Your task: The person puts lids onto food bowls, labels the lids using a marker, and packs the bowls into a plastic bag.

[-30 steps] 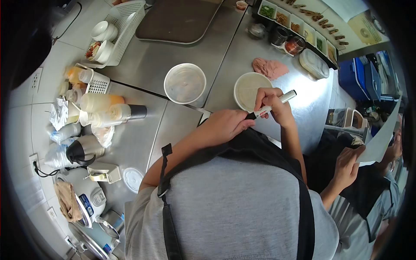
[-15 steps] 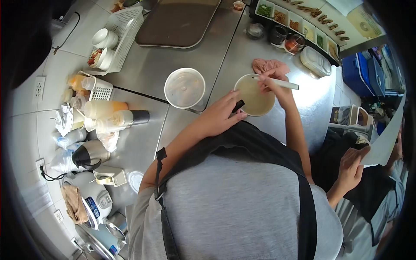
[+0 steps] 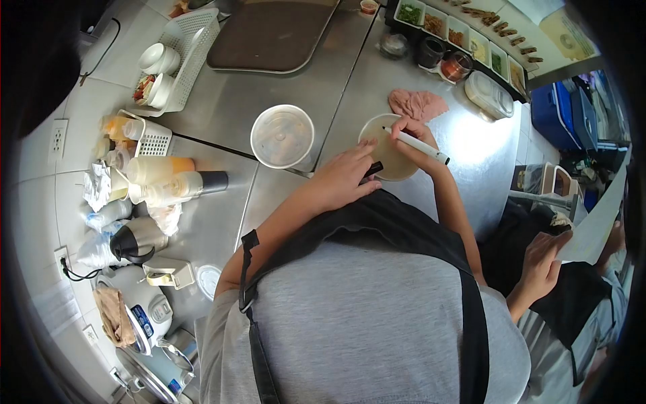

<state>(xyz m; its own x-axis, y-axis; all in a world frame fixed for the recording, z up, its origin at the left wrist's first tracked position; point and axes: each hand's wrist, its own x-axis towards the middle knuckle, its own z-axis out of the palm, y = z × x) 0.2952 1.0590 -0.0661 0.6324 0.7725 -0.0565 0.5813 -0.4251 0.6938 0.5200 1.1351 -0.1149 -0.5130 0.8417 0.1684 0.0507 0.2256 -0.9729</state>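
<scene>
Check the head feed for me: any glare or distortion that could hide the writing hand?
Head view: glare whites out part of the steel table, but the right hand and marker lie left of its brightest patch; head view: wide-angle distortion bends the tiled wall at left, and the picture's edges fall to black.

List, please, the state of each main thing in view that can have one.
White cylindrical marker: uncapped, held in right hand
Black plastic cap: off, in left hand
Round white tub below hands: apparently lidded
Round white tub with translucent lid: closed
Pink cloth: crumpled
Rectangular translucent plastic box: closed
White rectangular topping trays: filled, uncovered
</scene>
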